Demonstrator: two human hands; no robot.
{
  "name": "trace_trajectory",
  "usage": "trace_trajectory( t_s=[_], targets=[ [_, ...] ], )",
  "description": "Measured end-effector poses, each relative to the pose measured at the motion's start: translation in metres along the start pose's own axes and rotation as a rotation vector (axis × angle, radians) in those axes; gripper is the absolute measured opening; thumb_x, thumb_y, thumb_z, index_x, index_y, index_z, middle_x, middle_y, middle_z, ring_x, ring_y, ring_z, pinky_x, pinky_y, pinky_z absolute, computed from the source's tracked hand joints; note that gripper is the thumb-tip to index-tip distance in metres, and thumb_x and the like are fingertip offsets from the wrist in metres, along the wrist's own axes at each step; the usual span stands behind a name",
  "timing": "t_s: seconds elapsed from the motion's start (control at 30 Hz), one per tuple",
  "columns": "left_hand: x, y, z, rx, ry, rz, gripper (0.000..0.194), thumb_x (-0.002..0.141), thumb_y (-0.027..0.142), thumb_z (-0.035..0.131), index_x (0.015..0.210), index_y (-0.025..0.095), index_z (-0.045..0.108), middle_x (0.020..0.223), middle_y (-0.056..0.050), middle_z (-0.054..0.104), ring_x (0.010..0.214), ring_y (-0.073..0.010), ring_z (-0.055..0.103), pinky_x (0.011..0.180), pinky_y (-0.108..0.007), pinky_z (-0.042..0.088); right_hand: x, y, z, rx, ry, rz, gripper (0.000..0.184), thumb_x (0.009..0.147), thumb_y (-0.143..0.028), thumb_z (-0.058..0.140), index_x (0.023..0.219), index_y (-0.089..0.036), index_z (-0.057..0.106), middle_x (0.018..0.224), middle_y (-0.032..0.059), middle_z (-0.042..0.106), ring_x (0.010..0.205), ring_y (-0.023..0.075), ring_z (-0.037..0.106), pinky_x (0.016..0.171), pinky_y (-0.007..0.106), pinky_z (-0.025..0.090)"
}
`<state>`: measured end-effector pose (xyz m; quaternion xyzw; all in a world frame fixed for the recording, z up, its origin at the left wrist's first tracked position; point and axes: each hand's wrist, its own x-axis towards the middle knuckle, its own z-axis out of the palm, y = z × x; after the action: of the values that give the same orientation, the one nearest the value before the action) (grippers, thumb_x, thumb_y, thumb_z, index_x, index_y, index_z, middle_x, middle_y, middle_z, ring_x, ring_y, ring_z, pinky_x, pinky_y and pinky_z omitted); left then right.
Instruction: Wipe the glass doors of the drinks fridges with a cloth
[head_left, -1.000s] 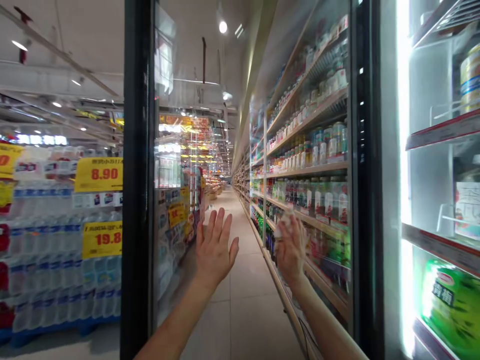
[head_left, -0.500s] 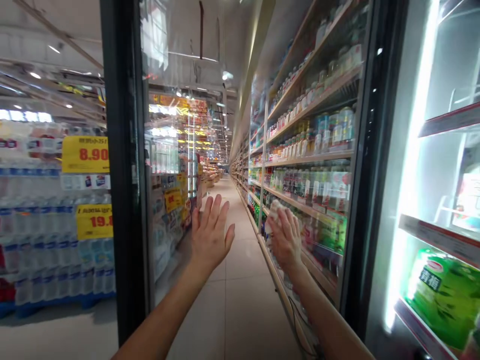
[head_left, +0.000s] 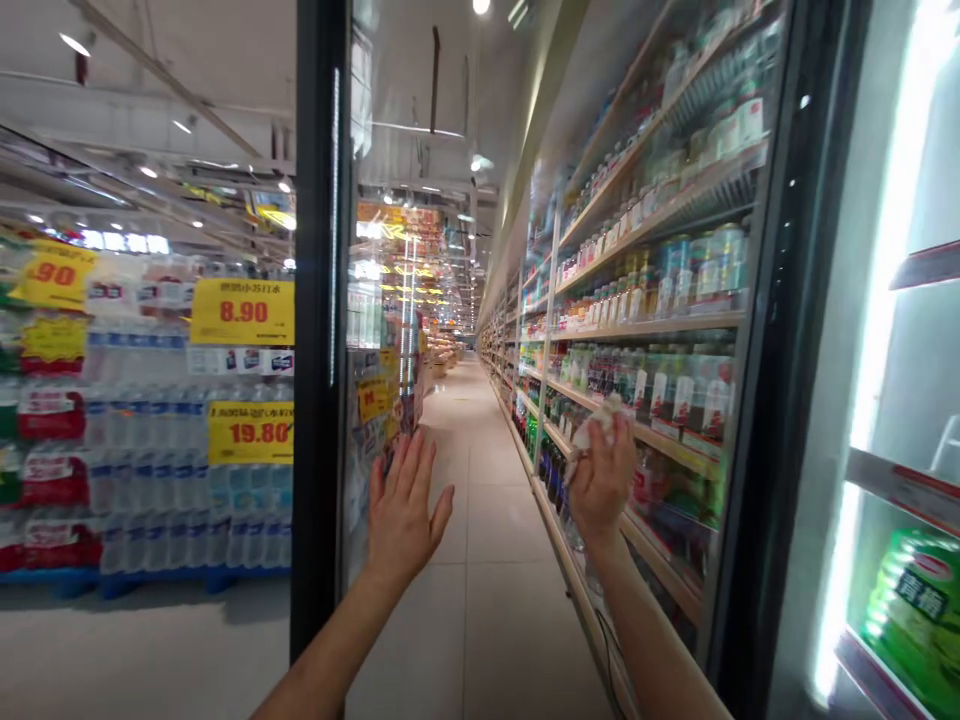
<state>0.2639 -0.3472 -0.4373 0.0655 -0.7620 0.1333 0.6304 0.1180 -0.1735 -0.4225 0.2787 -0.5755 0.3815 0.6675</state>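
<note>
Two bare forearms reach forward from the bottom edge toward the glass door (head_left: 495, 610) of a tall cooler. The left hand (head_left: 405, 515) is raised flat, its back toward the viewer, fingers stretched upward and thumb spread to the right. The right hand (head_left: 602, 485) is up at about the same height, fingers bent around a crumpled whitish cloth (head_left: 613, 405), which sticks out above and to the left of the fingertips. The cloth seems to be against the glass, though reflections make contact hard to confirm. A black frame (head_left: 322, 300) borders the door on both sides. At the far right, a bright light strip (head_left: 877, 380) runs beside cooler shelves, with a green pack (head_left: 915, 610) low down. Seen in the glass, bottles and cans line long shelves beside a pale floor that narrows into the distance. Beyond the frame on the left, yellow price signs (head_left: 244, 312) hang over stacked bottled water (head_left: 150, 480).
</note>
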Motion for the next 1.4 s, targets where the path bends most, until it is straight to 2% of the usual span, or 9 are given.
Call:
trace_trajectory(
  t_s=[0.1,0.27,0.43,0.63,0.9,1.07,1.17,1.27,1.4],
  targets=[
    [-0.018,-0.009,-0.003,-0.013,-0.001,-0.046,0.068,0.081,0.024,0.051,0.140,0.016,0.019,0.140,-0.017,0.035,0.134,-0.0252,0.024,0.107,-0.048,0.022,-0.009,-0.022,0.005,0.008,0.003,0.015,0.047,0.084,-0.011,0.037,0.130,-0.019,0.044,0.144,0.0134,0.031,0.135,0.0280,0.022,0.104,0.054,0.030],
    [-0.028,-0.016,-0.009,-0.052,-0.022,-0.045,0.067,0.081,0.021,0.050,0.140,0.018,0.018,0.141,-0.015,0.035,0.134,-0.0250,0.025,0.106,-0.048,0.026,-0.029,-0.067,0.010,0.106,-0.276,-0.388,0.044,0.084,-0.011,0.040,0.124,-0.024,0.050,0.135,0.0062,0.046,0.135,0.0239,0.025,0.107,0.048,0.028],
    [-0.026,-0.011,-0.019,-0.152,-0.005,-0.060,0.062,0.081,0.016,0.047,0.138,0.020,0.024,0.140,-0.014,0.036,0.133,-0.0258,0.027,0.106,-0.049,0.027,-0.015,-0.051,0.015,0.035,-0.027,-0.026,0.050,0.085,-0.012,0.039,0.134,-0.023,0.038,0.146,0.0113,0.026,0.137,0.0276,0.019,0.105,0.054,0.027],
    [-0.008,0.024,-0.016,-0.574,0.006,0.043,0.052,0.086,0.016,0.036,0.137,0.018,0.024,0.137,-0.013,0.039,0.128,-0.0194,0.037,0.100,-0.039,0.041,-0.037,-0.082,0.013,0.355,-0.183,-0.215,0.060,0.085,-0.015,0.039,0.141,-0.021,0.017,0.144,0.0128,0.030,0.134,0.0253,0.027,0.102,0.053,0.035],
    [0.023,0.072,0.025,-0.106,0.092,0.072,0.041,0.086,0.027,0.044,0.124,0.012,0.044,0.135,-0.012,0.044,0.134,-0.0233,0.026,0.106,-0.042,0.029,-0.049,-0.029,0.000,0.353,-0.168,-0.176,0.057,0.083,-0.009,0.036,0.139,-0.017,0.025,0.140,0.0137,0.038,0.130,0.0248,0.034,0.104,0.057,0.029],
    [0.035,0.031,0.016,-0.053,0.206,0.221,0.028,0.086,0.023,0.048,0.113,0.021,0.054,0.122,-0.004,0.057,0.125,-0.0163,0.040,0.110,-0.039,0.020,-0.040,-0.003,-0.005,0.187,-0.013,-0.056,0.056,0.082,-0.013,0.043,0.137,-0.014,0.029,0.140,0.0176,0.036,0.130,0.0289,0.034,0.102,0.057,0.031],
    [0.026,-0.005,0.001,-0.048,0.295,0.047,0.025,0.083,0.020,0.051,0.108,0.022,0.057,0.109,-0.006,0.062,0.116,-0.0174,0.047,0.104,-0.040,0.029,-0.046,0.004,-0.008,0.064,-0.064,-0.038,0.053,0.083,-0.018,0.043,0.135,-0.014,0.032,0.139,0.0182,0.038,0.132,0.0306,0.031,0.102,0.058,0.027],
    [0.009,-0.003,0.002,-0.083,0.292,-0.088,0.030,0.083,0.017,0.049,0.112,0.016,0.054,0.113,-0.013,0.057,0.121,-0.0217,0.042,0.098,-0.040,0.037,-0.061,0.000,-0.007,0.005,-0.157,-0.079,0.050,0.084,-0.021,0.043,0.134,-0.018,0.035,0.140,0.0159,0.037,0.133,0.0318,0.026,0.103,0.059,0.024],
    [-0.018,0.036,0.023,-0.123,0.084,0.424,0.035,0.084,0.024,0.047,0.117,0.013,0.051,0.131,-0.011,0.048,0.129,-0.0220,0.033,0.104,-0.036,0.031,-0.071,-0.004,-0.004,-0.010,-0.154,-0.078,0.052,0.085,-0.021,0.040,0.137,-0.016,0.030,0.139,0.0175,0.038,0.133,0.0303,0.028,0.103,0.057,0.025]
  ],
)
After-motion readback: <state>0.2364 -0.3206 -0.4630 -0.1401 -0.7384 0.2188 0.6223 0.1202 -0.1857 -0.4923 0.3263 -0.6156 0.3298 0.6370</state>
